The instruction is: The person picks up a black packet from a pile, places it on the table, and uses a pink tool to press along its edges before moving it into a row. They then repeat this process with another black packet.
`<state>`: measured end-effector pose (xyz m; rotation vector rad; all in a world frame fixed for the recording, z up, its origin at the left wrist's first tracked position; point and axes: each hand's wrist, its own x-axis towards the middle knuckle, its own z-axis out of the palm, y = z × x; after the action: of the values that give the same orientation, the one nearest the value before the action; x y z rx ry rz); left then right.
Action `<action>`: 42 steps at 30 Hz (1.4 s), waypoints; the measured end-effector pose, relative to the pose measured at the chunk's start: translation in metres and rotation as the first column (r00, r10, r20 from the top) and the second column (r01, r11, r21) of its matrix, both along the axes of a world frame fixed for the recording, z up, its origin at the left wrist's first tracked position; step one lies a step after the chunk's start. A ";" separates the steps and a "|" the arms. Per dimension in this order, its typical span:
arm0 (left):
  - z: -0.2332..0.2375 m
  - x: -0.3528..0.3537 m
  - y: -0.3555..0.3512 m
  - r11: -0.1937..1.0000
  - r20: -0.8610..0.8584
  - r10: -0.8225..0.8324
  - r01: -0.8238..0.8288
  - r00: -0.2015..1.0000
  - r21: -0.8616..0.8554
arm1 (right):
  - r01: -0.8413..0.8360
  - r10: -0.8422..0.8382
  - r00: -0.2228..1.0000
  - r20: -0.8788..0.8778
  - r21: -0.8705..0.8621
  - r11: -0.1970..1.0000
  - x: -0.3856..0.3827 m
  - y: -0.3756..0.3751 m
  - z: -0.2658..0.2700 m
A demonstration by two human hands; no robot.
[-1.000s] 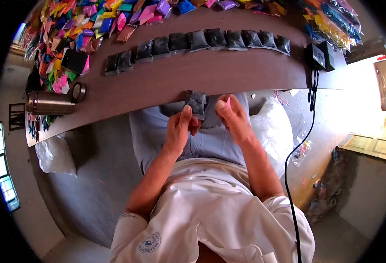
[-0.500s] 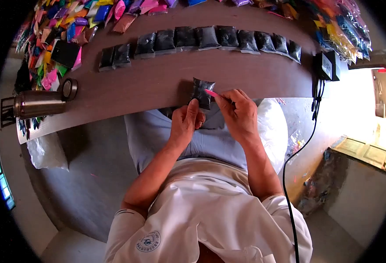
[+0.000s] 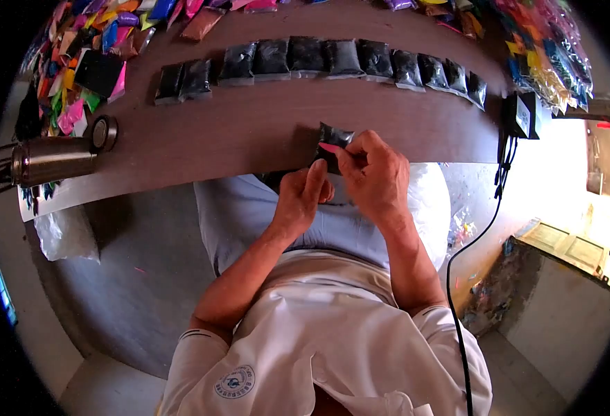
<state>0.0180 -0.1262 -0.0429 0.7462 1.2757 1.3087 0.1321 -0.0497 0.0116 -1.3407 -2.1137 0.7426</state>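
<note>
A small clear packet with black filling [image 3: 334,134] is at the table's near edge, pinched at its lower end by my left hand [image 3: 303,196]. My right hand [image 3: 376,177] is closed on a small pink pointed piece [image 3: 330,148], whose tip lies against the packet's face. What exactly the pink piece is, I cannot make out. The right fingers cover the packet's right side. Beyond my hands a curved row of several similar black packets [image 3: 307,55] lies flat on the brown table [image 3: 249,118].
Heaped colourful packets [image 3: 121,21] fill the far left, with more in clear bags [image 3: 551,48] at the far right. A metal flask [image 3: 59,161] lies left beside its round lid [image 3: 104,132]. A black box [image 3: 519,114] with hanging cables [image 3: 500,173] stands at the right edge.
The right hand has moved left and inward over the packet, with the pink piece now farther across its face. The view has shifted slightly. My left hand keeps its pinch.
</note>
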 end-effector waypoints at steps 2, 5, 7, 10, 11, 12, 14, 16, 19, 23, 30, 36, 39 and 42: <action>0.001 -0.001 0.002 1.000 0.052 -0.029 0.029 0.998 0.001 | 0.022 -0.022 1.000 -0.004 -0.041 0.999 0.001 0.003 0.000; -0.002 -0.001 0.006 0.998 0.009 -0.048 0.048 0.999 0.029 | 0.092 -0.091 0.995 0.026 -0.044 0.995 0.004 0.016 -0.004; -0.004 0.000 0.005 0.999 0.001 -0.031 0.031 1.000 0.039 | 0.121 -0.121 0.985 0.124 0.007 0.993 0.012 0.031 -0.009; -0.006 -0.001 0.003 0.999 0.023 -0.008 0.007 1.000 0.046 | 0.093 -0.091 0.995 0.028 -0.045 0.995 0.020 0.033 -0.006; -0.007 -0.001 0.002 0.999 0.056 -0.001 -0.002 0.998 0.038 | 0.077 -0.078 0.997 -0.014 -0.056 0.995 0.021 0.031 -0.005; -0.007 0.000 0.002 0.999 0.057 0.004 -0.007 0.998 0.037 | 0.072 -0.073 0.997 -0.014 -0.058 0.996 0.019 0.025 -0.001; -0.004 0.002 0.001 0.998 0.090 0.016 -0.022 0.996 0.061 | 0.019 -0.023 0.999 -0.041 -0.096 0.995 0.009 0.009 0.009; -0.002 0.003 0.002 0.999 0.071 0.010 -0.013 0.997 0.037 | -0.051 0.050 0.998 0.033 0.020 0.999 -0.001 0.005 0.008; 0.001 0.002 0.003 1.000 0.028 -0.002 0.002 1.000 0.020 | -0.133 0.122 0.988 0.098 0.113 0.985 -0.006 0.009 0.007; 0.007 0.002 0.005 1.000 0.039 -0.002 0.000 0.999 0.032 | -0.092 0.091 0.985 0.148 -0.001 0.996 -0.006 0.017 0.011; 0.014 0.001 0.010 1.000 0.078 0.011 -0.010 0.997 -0.016 | -0.005 0.013 0.996 0.093 -0.080 0.997 -0.005 0.028 0.002; 0.011 0.006 0.013 0.999 0.064 0.039 -0.041 0.997 0.035 | 0.058 -0.045 0.992 0.115 -0.109 0.992 -0.008 0.033 0.002; 0.011 0.008 0.013 0.992 0.034 0.074 -0.077 0.997 0.100 | 0.095 -0.083 0.988 0.129 -0.091 0.991 -0.007 0.034 0.000; 0.006 0.005 0.009 0.990 0.054 0.070 -0.076 0.996 0.115 | 0.160 -0.159 0.984 0.083 -0.002 0.987 -0.001 0.039 -0.010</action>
<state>0.0232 -0.1170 -0.0372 0.7492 1.2045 1.4627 0.1307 -0.0108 0.0021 -1.5485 -2.0379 0.6405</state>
